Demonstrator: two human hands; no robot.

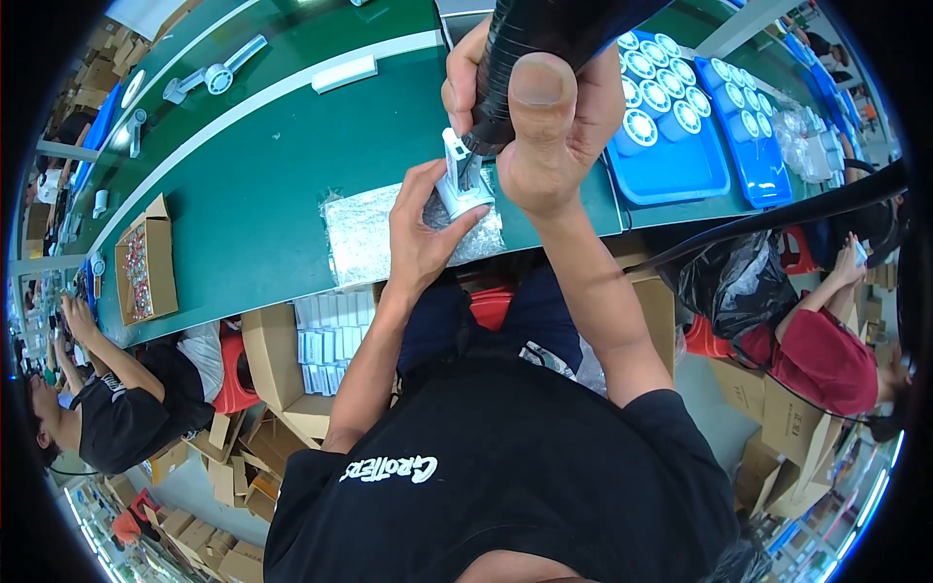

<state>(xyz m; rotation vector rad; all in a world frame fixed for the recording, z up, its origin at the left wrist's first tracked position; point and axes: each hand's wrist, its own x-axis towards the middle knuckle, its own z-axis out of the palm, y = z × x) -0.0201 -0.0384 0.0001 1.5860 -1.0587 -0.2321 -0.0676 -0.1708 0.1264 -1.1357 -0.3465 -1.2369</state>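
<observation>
My right hand (559, 136) is wrapped round a black electric screwdriver (498, 83), its thumb lying along the body. The tool points down, its tip at a white plastic housing (463, 204) that looks like part of a small handheld fan. Fingers and thumb of my left hand (420, 231) grip this housing from the left and front, keeping it upright on the table. Beneath it lies a sheet of clear bubble wrap (364, 231). The screwdriver hides part of the housing, and I cannot see a screw.
Blue trays (671, 185) of round white parts stand at right on the green table (262, 185). A white box (344, 75) lies behind; an open carton (160, 267) of small parts is at left. Below the edge sits a carton of white boxes (330, 340). Co-workers sit on both sides.
</observation>
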